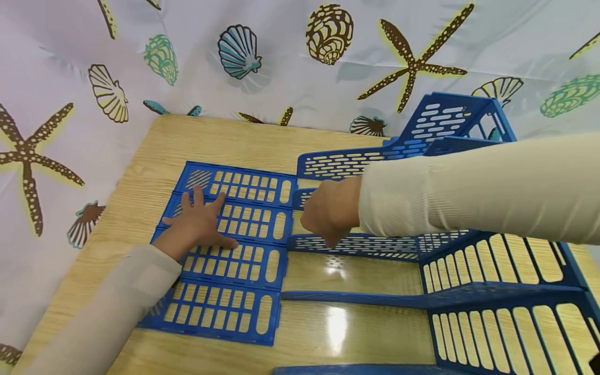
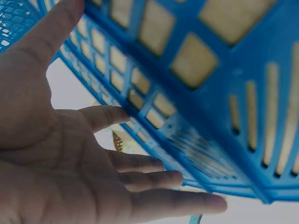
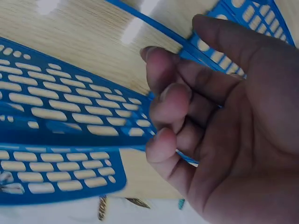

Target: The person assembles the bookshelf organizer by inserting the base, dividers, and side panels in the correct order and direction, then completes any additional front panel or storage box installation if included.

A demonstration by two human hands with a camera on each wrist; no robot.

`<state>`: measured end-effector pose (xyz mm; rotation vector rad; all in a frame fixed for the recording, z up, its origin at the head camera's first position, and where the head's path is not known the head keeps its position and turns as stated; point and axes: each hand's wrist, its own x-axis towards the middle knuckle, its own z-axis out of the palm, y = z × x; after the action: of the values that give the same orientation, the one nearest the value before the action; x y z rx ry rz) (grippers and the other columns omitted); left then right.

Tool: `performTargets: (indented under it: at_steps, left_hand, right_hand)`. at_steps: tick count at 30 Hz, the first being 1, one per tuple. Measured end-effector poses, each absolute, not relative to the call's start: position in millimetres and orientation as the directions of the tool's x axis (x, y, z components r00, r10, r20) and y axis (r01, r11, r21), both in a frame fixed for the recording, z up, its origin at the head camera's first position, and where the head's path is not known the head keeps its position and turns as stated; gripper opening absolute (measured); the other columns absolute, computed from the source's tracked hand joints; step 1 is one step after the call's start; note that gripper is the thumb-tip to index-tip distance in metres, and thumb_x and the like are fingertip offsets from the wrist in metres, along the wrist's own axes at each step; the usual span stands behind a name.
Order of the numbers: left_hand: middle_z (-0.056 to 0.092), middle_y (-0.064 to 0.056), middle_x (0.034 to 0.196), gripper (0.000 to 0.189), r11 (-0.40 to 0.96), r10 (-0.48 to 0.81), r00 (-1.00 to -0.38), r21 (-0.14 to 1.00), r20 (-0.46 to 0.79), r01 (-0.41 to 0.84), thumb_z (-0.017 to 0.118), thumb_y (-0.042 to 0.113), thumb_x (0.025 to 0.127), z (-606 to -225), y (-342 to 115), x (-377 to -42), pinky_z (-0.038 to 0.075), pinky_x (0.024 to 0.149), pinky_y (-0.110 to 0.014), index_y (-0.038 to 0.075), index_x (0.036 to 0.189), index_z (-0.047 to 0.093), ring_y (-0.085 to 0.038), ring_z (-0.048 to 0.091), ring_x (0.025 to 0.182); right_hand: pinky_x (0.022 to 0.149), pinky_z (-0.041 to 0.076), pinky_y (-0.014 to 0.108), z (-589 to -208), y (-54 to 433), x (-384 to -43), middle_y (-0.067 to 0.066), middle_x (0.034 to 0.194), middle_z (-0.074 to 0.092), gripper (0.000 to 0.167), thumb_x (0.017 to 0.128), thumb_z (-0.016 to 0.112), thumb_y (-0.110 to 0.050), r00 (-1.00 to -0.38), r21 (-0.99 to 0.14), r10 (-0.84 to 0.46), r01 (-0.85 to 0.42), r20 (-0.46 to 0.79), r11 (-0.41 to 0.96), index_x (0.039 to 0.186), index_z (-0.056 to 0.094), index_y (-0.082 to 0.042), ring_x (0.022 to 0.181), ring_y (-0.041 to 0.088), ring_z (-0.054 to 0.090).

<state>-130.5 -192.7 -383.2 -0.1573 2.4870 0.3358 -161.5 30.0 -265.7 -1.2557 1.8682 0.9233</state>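
A blue plastic file rack with slotted walls lies across the table. Its flat left side is a row of joined grid panels (image 1: 197, 329), and upright dividers (image 1: 356, 298) run off to the right. My left hand (image 1: 194, 221) is spread over the upper panels; the left wrist view shows its fingers stretched out beside the blue lattice (image 2: 233, 65). Above the middle dividers is my right hand (image 1: 333, 205), its fingers loosely curled. Nothing sits between those fingers and the thumb in the right wrist view, where a perforated divider (image 3: 70, 139) stands beside the fingertips.
The rack rests on a wood-grain table (image 1: 211, 138). A white cloth (image 1: 290, 88) printed with shells and starfish hangs behind and to the left. Tall slotted sections (image 1: 506, 291) rise at the right, below my right forearm, and another perforated piece (image 1: 422, 125) stands at the back.
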Motion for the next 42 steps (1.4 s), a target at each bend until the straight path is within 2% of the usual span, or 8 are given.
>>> performTargets:
  at_steps: [2, 6, 17, 21, 26, 33, 39, 42]
  left_hand:
    - [-0.023, -0.033, 0.16, 0.12, 0.958, -0.042, -0.79, 0.199, -0.611, -0.205, 0.081, 0.052, 0.078, -386.5, -194.1, -131.8, 0.017, 0.098, -0.09, 0.013, 0.162, 0.004, -0.061, -0.014, 0.147]
    - [-0.023, -0.034, 0.16, 0.121, 0.959, -0.046, -0.783, 0.192, -0.621, -0.208, 0.081, 0.052, 0.078, -388.3, -193.1, -135.1, 0.019, 0.098, -0.089, 0.015, 0.162, 0.001, -0.062, -0.011, 0.146]
    - [-0.018, -0.035, 0.16, 0.12, 0.962, -0.048, -0.786, 0.183, -0.616, -0.202, 0.082, 0.05, 0.078, -386.8, -190.9, -135.7, 0.027, 0.099, -0.086, 0.014, 0.162, 0.003, -0.064, -0.001, 0.146]
    - [-0.016, -0.037, 0.16, 0.12, 0.964, -0.043, -0.788, 0.182, -0.614, -0.195, 0.082, 0.049, 0.079, -387.5, -190.8, -135.5, 0.029, 0.099, -0.085, 0.013, 0.162, 0.003, -0.066, 0.001, 0.145]
    - [-0.017, -0.036, 0.16, 0.119, 0.96, -0.047, -0.78, 0.187, -0.624, -0.207, 0.081, 0.048, 0.08, -387.5, -189.9, -133.5, 0.028, 0.099, -0.084, 0.013, 0.162, 0.002, -0.065, -0.002, 0.146]
    - [-0.017, -0.037, 0.159, 0.12, 0.96, -0.049, -0.782, 0.187, -0.622, -0.209, 0.082, 0.048, 0.079, -388.4, -190.3, -132.7, 0.029, 0.1, -0.083, 0.012, 0.162, 0.002, -0.065, -0.002, 0.145]
    - [-0.017, -0.037, 0.16, 0.119, 0.958, -0.054, -0.782, 0.188, -0.621, -0.215, 0.082, 0.048, 0.079, -388.8, -190.1, -132.5, 0.029, 0.1, -0.083, 0.012, 0.162, 0.003, -0.065, -0.002, 0.145]
    - [-0.016, -0.037, 0.16, 0.119, 0.959, -0.05, -0.786, 0.192, -0.616, -0.211, 0.082, 0.047, 0.079, -389.1, -190.3, -132.1, 0.029, 0.1, -0.083, 0.012, 0.162, 0.003, -0.065, -0.002, 0.145]
  right_hand:
    - [0.061, 0.044, 0.026, -272.1, 32.6, -162.3, -0.005, 0.071, 0.053, 0.015, 0.097, 0.063, -0.022, -0.279, 0.161, -0.444, -0.945, -0.851, 0.285, 0.086, 0.068, -0.013, 0.066, 0.012, 0.044]
    - [0.057, 0.038, 0.024, -278.1, 33.7, -165.2, -0.005, 0.066, 0.046, 0.018, 0.097, 0.06, -0.014, -0.259, 0.148, -0.42, -0.949, -0.87, 0.278, 0.08, 0.062, -0.012, 0.063, 0.012, 0.042]
    - [0.061, 0.048, 0.026, -280.4, 30.9, -169.1, -0.003, 0.068, 0.054, 0.01, 0.094, 0.064, -0.013, -0.253, 0.154, -0.403, -0.953, -0.88, 0.262, 0.087, 0.069, -0.008, 0.064, 0.014, 0.046]
    - [0.073, 0.058, 0.03, -281.1, 29.4, -170.6, 0.003, 0.082, 0.069, 0.008, 0.093, 0.065, -0.01, -0.248, 0.155, -0.389, -0.954, -0.887, 0.256, 0.095, 0.072, -0.006, 0.068, 0.015, 0.053]
    - [0.084, 0.06, 0.034, -280.8, 28.2, -173.5, 0.01, 0.099, 0.077, 0.014, 0.094, 0.064, -0.009, -0.254, 0.154, -0.359, -0.947, -0.898, 0.284, 0.104, 0.073, -0.004, 0.082, 0.019, 0.067]
    - [0.081, 0.059, 0.033, -281.0, 25.9, -176.2, 0.008, 0.096, 0.077, 0.015, 0.096, 0.062, -0.011, -0.258, 0.136, -0.357, -0.933, -0.898, 0.333, 0.103, 0.073, -0.004, 0.077, 0.016, 0.063]
    - [0.084, 0.058, 0.033, -283.1, 25.2, -175.5, 0.008, 0.098, 0.077, 0.02, 0.1, 0.059, -0.019, -0.245, 0.127, -0.377, -0.942, -0.893, 0.31, 0.106, 0.071, -0.004, 0.082, 0.018, 0.067]
    - [0.079, 0.057, 0.031, -285.2, 25.8, -175.6, 0.005, 0.092, 0.074, 0.021, 0.1, 0.059, -0.021, -0.241, 0.121, -0.396, -0.945, -0.886, 0.304, 0.107, 0.07, -0.004, 0.077, 0.016, 0.061]
